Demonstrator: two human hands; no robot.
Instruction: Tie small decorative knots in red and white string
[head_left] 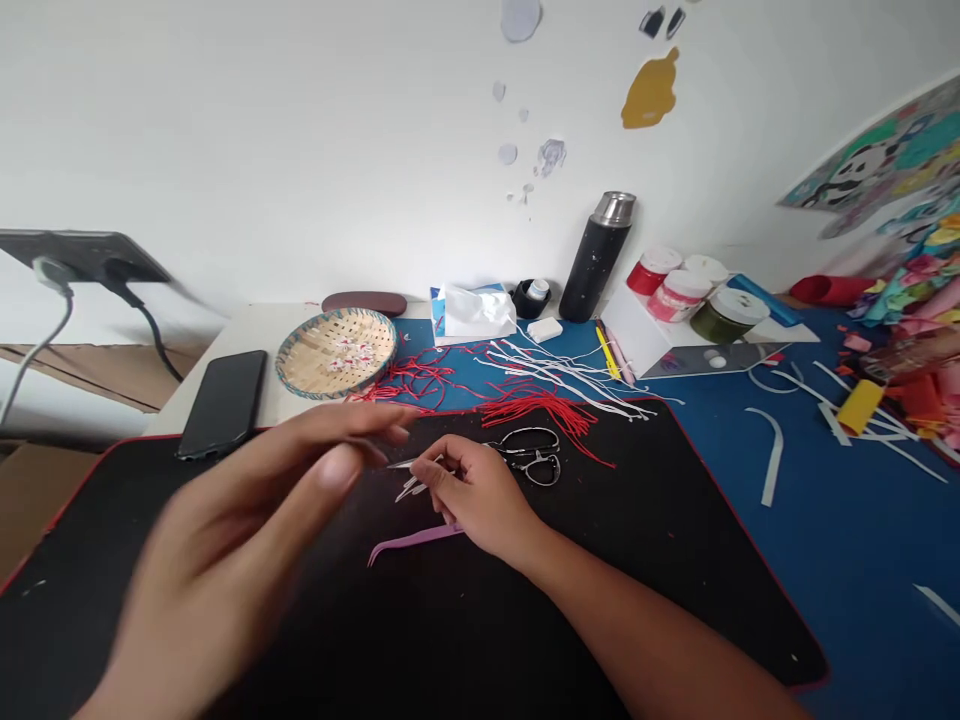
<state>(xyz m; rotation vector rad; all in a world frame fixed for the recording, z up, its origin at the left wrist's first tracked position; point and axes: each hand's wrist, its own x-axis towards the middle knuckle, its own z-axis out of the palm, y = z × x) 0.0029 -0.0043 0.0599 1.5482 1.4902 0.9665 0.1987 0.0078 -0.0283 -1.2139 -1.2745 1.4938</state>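
Note:
My left hand hovers close to the camera, blurred, over the black mat; thumb and forefinger meet in a pinch on a thin white paper strip. My right hand rests on the mat with fingers closed on the other end of that strip, next to small white pieces. Purple tweezers lie under the right hand. Small scissors lie just right of it. Red strips and white strips are heaped behind.
A woven basket holding small paper flowers and a black phone sit at the back left. Tissue box, black flask, paint jars stand by the wall. Coloured paper scraps crowd the blue sheet at right.

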